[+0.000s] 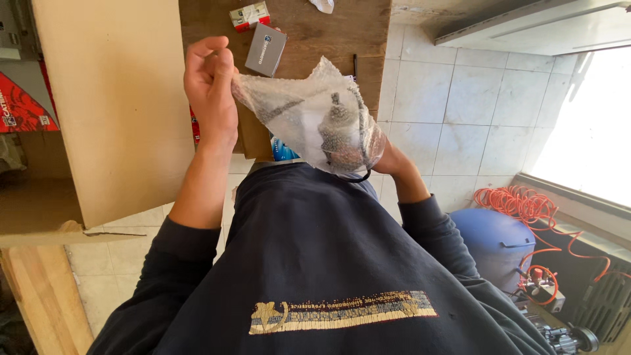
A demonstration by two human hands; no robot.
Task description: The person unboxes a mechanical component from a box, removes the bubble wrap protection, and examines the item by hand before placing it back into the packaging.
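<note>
Left hand (209, 82), at ten o'clock: pinches the bubble wrap's (309, 108) loose corner. Centre: wrap partly peeled, yet a grey metal part (340, 128) remains enclosed; unwrapping seems roughly half done. Part's long axis runs twelve to six, narrow end toward twelve. Right hand (388, 158), at four o'clock: grip hidden behind the wrap.

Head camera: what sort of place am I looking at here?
Probably a home workshop or garage: a blue compressor tank with a coiled orange air hose, a wooden workbench holding small boxes, and tiled floor.
</note>
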